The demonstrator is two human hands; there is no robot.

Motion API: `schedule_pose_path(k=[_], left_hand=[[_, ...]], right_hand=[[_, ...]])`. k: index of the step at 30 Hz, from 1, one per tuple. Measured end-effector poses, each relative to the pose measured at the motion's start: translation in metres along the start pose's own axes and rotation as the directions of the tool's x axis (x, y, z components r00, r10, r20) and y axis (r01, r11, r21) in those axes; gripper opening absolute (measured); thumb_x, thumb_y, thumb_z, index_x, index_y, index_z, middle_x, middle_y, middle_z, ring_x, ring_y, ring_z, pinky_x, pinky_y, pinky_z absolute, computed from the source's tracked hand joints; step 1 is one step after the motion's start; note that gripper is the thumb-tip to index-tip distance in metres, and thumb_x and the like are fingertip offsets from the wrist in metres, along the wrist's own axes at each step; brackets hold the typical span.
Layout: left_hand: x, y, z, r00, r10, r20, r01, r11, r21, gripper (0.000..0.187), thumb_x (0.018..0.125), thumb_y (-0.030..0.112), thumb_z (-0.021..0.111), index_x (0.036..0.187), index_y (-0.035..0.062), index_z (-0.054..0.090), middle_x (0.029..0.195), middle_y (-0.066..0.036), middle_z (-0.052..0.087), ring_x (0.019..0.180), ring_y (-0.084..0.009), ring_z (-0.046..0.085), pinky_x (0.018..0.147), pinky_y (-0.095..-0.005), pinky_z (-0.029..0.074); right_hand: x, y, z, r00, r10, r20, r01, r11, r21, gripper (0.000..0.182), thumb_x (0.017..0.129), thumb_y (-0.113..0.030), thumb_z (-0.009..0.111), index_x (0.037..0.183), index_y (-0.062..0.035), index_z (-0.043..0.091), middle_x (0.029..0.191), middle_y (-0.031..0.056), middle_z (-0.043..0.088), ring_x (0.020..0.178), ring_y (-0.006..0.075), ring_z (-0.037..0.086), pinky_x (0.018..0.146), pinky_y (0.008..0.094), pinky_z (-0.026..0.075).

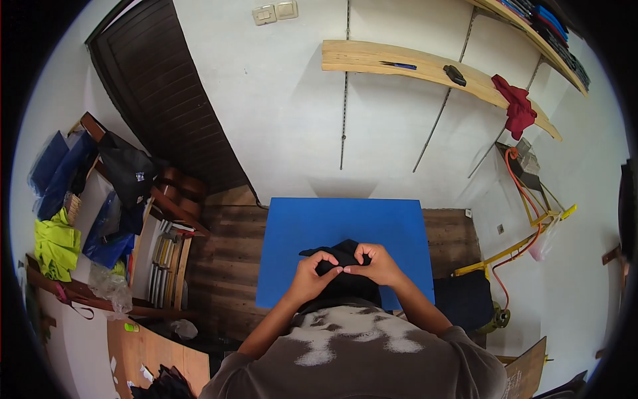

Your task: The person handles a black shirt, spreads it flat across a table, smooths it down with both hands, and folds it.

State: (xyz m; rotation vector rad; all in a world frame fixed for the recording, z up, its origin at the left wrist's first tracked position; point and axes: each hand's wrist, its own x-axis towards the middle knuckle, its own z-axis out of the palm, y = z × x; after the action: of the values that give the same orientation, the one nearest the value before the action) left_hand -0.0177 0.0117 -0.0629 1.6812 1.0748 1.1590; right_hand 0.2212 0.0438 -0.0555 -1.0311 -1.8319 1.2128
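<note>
A piece of black cloth (342,251) is bunched up close to my body, over the near part of the blue table (345,216). My left hand (314,271) pinches it from the left, fingers curled around its edge. From the other side my right hand (373,265) grips the same cloth between thumb and curled fingers. Both thumbs meet near the middle, their tips almost together. Folds of the cloth stick up beyond my fingers and hang down below toward my lap.
A wooden wall shelf (425,65) holds a pen (399,65), a small black object (454,74) and a dark red cloth (515,106). Left stands a rack with blue bundles and a yellow-green cloth (56,243). A dark seat (463,302) and a yellow frame (502,256) are at right.
</note>
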Motion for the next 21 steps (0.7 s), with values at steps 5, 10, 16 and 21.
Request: schedule_pose_path(k=[5,10,16,21], left_hand=[[0.003,-0.004,0.005,0.998,0.048,-0.046,-0.045,0.997,0.061,0.02,0.087,0.009,0.087,0.098,0.0026,0.07,0.089,-0.01,0.076,0.079,-0.0196,0.074,0.075,-0.0327,0.055],[0.005,-0.015,0.006,0.989,0.075,-0.125,-0.064,0.994,0.085,0.02,0.085,0.008,0.088,0.094,0.0034,0.07,0.084,-0.009,0.075,0.071,-0.0157,0.07,0.067,-0.0316,0.052],[0.005,-0.008,0.006,0.983,0.029,-0.184,-0.035,0.999,-0.034,0.021,0.086,0.008,0.088,0.089,0.0032,0.068,0.08,-0.002,0.072,0.075,-0.0063,0.061,0.069,-0.0272,0.051],[0.009,-0.003,-0.004,0.987,-0.058,-0.149,0.039,0.991,-0.128,0.023,0.085,0.007,0.088,0.086,0.0042,0.065,0.084,0.001,0.07,0.082,-0.0046,0.06,0.075,-0.0248,0.05]], right_hand=[[0.002,-0.008,0.003,0.996,-0.021,-0.09,0.008,0.989,-0.148,0.047,0.084,-0.024,0.093,0.078,-0.0074,0.05,0.066,0.0014,0.047,0.064,0.011,0.04,0.056,0.0321,0.034],[0.002,-0.004,0.009,0.996,-0.024,-0.091,0.004,0.978,-0.21,0.045,0.085,-0.023,0.091,0.078,-0.0067,0.05,0.063,0.0035,0.045,0.059,0.0135,0.039,0.053,0.0341,0.034],[0.01,-0.008,0.009,0.999,-0.03,-0.038,0.022,0.981,-0.194,0.041,0.089,-0.021,0.086,0.078,-0.0061,0.05,0.065,0.0036,0.047,0.061,0.0116,0.041,0.053,0.0339,0.035],[0.016,-0.028,0.005,0.996,-0.092,-0.021,0.087,0.983,-0.164,0.044,0.089,-0.019,0.087,0.078,-0.0075,0.046,0.067,0.0015,0.046,0.064,0.0101,0.04,0.055,0.0323,0.034]])
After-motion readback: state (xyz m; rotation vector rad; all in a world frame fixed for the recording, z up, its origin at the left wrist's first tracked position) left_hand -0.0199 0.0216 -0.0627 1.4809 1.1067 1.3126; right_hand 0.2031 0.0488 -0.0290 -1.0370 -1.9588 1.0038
